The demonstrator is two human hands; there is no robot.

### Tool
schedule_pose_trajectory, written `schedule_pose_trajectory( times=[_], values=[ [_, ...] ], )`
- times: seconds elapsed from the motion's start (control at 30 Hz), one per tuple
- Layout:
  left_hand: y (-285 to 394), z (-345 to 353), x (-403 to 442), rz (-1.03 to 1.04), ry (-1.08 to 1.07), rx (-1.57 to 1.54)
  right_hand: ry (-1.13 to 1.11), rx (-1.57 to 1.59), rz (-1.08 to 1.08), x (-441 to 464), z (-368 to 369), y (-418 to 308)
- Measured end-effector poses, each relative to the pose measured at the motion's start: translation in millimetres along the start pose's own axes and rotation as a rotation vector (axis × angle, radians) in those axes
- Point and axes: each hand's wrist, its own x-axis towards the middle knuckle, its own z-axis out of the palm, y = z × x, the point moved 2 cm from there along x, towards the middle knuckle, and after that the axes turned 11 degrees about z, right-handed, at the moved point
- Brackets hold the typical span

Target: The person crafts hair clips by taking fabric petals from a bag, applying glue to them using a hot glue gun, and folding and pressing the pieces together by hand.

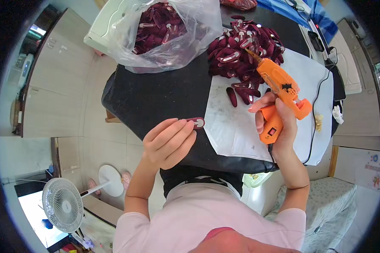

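Between the fingertips of my left hand [169,142] is a dark red fabric hair clip [197,122], its metal side showing. My right hand [283,120] is wrapped round the handle of an orange glue gun [278,78]. The gun's nozzle points up and left, over the edge of a heap of dark red hair clips [245,46]. A few loose clips [232,97] lie just below the heap on a white sheet [232,130]. Whether glue is at the nozzle is too small to tell.
A clear plastic bag [169,61] full of similar clips stands at the table's far left. The black table [156,101] carries the sheet. The gun's black cord [316,122] crosses the sheet on the right. A white fan [63,204] stands on the floor at left.
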Motion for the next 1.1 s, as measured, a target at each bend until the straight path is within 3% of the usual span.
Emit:
schedule_pose_trajectory(
  times=[0.17,0.23,0.3,0.4,0.6,0.7,0.9,1.03,1.1],
  values=[
    [-25,16,26,0.169,-0.025,-0.046,-0.023,0.025,-0.009,-3,2,-4],
    [-48,35,43,0.140,-0.037,-0.182,-0.038,0.046,-0.043,-2,1,-3],
    [-75,60,60,0.011,0.094,-0.388,-0.031,0.028,-0.100,-1,-4,-3],
    [-99,84,92,-0.638,0.201,-1.069,0.011,0.031,-0.147,0,-8,-2],
    [-185,97,35,-0.773,0.285,-0.556,-0.069,0.005,-0.073,-3,-5,-3],
    [-212,81,21,-0.891,-0.047,-0.349,-0.067,-0.077,0.027,-5,8,-1],
    [-235,100,17,-0.185,-0.198,-0.095,-0.180,-0.216,0.180,-5,12,9],
    [-245,106,18,-0.173,-0.124,-0.130,-0.195,-0.203,0.196,-2,10,9],
    [-238,104,17,-0.400,-0.073,-0.307,-0.193,-0.200,0.196,-2,10,8]
  ],
)
